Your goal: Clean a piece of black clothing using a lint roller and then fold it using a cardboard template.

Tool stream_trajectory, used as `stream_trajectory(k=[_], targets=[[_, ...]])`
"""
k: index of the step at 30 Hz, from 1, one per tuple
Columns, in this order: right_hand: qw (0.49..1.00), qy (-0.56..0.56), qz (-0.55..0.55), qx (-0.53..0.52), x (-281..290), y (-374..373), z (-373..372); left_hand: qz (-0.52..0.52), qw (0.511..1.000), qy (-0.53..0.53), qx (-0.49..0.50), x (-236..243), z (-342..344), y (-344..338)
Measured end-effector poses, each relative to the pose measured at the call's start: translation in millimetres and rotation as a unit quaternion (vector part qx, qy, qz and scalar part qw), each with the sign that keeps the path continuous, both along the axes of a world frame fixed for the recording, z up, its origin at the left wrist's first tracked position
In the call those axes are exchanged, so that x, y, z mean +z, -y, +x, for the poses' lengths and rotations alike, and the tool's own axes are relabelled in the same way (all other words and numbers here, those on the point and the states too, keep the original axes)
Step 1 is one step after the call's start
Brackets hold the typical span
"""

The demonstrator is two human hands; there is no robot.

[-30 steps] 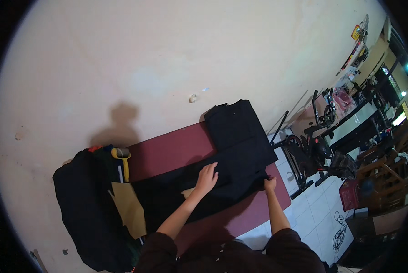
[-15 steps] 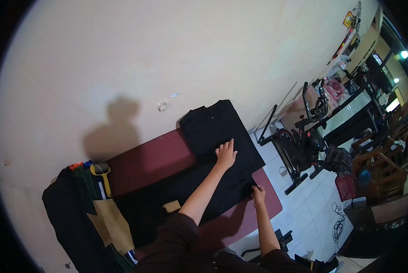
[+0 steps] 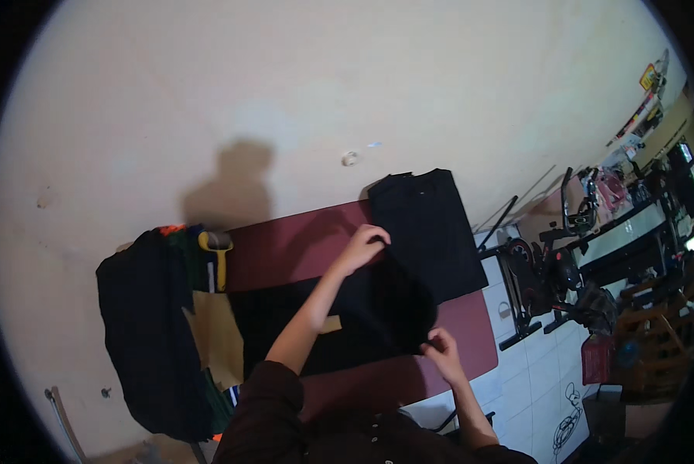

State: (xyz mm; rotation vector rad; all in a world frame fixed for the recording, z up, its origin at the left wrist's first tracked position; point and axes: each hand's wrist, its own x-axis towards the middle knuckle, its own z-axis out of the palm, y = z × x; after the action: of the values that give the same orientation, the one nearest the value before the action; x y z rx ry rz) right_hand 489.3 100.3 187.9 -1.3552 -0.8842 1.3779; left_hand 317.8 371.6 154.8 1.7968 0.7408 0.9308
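Left hand (image 3: 369, 241) and right hand (image 3: 444, 357) each grip an edge of a black cloth (image 3: 397, 305), its blurred right end between them. Its remaining length lies along a maroon table (image 3: 293, 240), between a folded black garment (image 3: 428, 228) and a piece of brown cardboard (image 3: 219, 340).

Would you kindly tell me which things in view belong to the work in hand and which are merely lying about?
Seemingly in use:
- black cloth, held by the left hand and right hand
- folded black garment, probably
- maroon tabletop underneath

Apparently lying about:
- yellow-handled roller
- brown sheet
- exercise bike
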Motion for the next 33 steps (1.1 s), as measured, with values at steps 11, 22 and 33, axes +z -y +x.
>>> stream_trajectory(k=[11, 22, 33], targets=[[0.912, 0.104, 0.143, 0.371, -56, -16, -244, -0.391, 0.878, 0.096, 0.259, -56, -274, 60], [0.873, 0.24, 0.154, 0.397, -175, 0, -350, -0.266, 0.805, -0.195, 0.494, -140, -311, 110], [0.875, 0.2, 0.094, 0.431, -146, 10, -379, -0.069, 0.784, -0.345, 0.511, -142, -325, 141]])
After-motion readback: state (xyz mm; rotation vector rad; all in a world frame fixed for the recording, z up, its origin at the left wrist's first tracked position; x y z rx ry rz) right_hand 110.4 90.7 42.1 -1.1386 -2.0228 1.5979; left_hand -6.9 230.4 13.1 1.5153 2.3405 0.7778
